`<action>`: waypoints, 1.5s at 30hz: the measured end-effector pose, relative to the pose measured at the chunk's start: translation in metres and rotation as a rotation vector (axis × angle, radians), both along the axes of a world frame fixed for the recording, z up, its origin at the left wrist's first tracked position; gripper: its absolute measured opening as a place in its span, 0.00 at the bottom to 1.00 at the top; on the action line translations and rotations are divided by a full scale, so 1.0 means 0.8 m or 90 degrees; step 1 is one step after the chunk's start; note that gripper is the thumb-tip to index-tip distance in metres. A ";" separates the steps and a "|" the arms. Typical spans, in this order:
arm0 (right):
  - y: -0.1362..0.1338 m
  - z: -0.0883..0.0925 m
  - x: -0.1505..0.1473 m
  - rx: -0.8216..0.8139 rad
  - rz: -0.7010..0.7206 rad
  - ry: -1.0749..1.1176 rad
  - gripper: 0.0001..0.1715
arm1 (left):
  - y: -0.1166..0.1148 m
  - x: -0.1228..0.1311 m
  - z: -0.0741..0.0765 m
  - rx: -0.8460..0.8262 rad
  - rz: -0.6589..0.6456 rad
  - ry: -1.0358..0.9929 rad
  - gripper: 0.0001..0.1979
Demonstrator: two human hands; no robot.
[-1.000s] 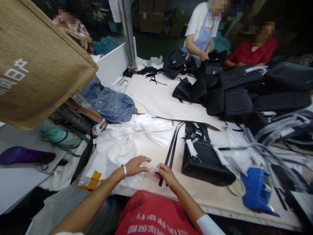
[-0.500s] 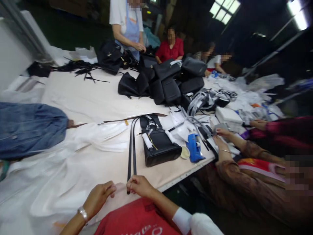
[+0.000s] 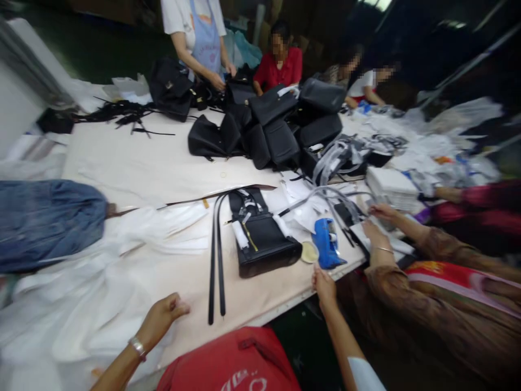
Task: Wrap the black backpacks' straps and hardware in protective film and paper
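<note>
While the left hand (image 3: 163,320) rests on a white sheet (image 3: 101,320) at the near edge of the counter (image 3: 138,163), its fingers are loosely curled and its thumb is spread, and it grips nothing; a bracelet (image 3: 137,347) circles its wrist. The right hand (image 3: 324,285) lies well apart from it, at the counter's near right edge, seen from the back, and whether it is open or closed cannot be told. Two black straps (image 3: 215,260) lie side by side on the counter between the hands, nearer the left one, with their near ends just short of the edge; neither hand touches them. Right of the straps a black bag (image 3: 264,244) lies flat, with white wrapping on its handles. Just beyond the right hand's fingers are a pale disc (image 3: 309,252) and a blue dispenser (image 3: 328,250), side by side near the bag's right corner. A red garment (image 3: 236,364) shows below, between the person's arms. At the left, folded denim (image 3: 49,222) lies on the sheet. Further back a heap of black bags (image 3: 268,130) covers the middle of the counter. On the right, a co-worker in brown sleeves (image 3: 427,282) has both hands on the counter among white papers (image 3: 391,184). At the far end a person in an apron (image 3: 199,38) stands over another bag, and a person in red (image 3: 280,62) sits beside them.
</note>
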State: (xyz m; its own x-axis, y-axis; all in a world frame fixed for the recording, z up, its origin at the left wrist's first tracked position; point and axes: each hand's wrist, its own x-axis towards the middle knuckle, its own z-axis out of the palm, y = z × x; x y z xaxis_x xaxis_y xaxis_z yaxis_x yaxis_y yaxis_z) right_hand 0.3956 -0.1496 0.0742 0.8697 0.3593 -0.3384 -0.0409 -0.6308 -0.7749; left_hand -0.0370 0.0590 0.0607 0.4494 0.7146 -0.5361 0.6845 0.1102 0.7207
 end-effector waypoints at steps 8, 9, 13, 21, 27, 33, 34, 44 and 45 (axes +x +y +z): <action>0.046 -0.008 -0.100 -0.054 0.563 0.270 0.25 | 0.002 0.005 0.007 0.018 0.109 -0.012 0.16; 0.056 -0.005 -0.129 -0.038 0.619 0.271 0.25 | -0.001 0.002 0.008 0.021 0.117 -0.014 0.16; 0.103 0.000 -0.238 0.062 0.683 0.279 0.21 | -0.013 -0.014 0.015 0.033 0.116 -0.008 0.15; 0.182 -0.021 -0.363 0.155 0.632 0.392 0.24 | -0.018 -0.044 0.023 0.120 0.020 -0.027 0.10; 0.187 -0.037 -0.386 0.162 0.574 0.326 0.14 | -0.010 -0.051 0.017 0.043 0.031 -0.114 0.10; 0.184 -0.030 -0.390 0.181 0.596 0.333 0.08 | -0.005 -0.066 0.017 -0.094 0.026 -0.214 0.11; 0.184 -0.029 -0.390 0.192 0.601 0.345 0.08 | -0.005 -0.068 0.017 -0.088 0.028 -0.207 0.11; 0.184 -0.023 -0.394 0.176 0.645 0.290 0.18 | -0.006 -0.066 0.017 0.062 -0.084 -0.052 0.08; 0.186 -0.022 -0.393 0.181 0.646 0.279 0.16 | -0.006 -0.065 0.016 0.069 -0.088 -0.047 0.08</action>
State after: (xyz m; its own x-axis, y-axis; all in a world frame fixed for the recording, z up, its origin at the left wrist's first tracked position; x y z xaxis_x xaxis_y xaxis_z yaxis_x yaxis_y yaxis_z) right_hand 0.0813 -0.0009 0.0563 -0.0389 0.9411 -0.3359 0.0855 -0.3318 -0.9395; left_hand -0.0894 0.0540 0.0736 0.5828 0.6946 -0.4217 0.6326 -0.0620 0.7720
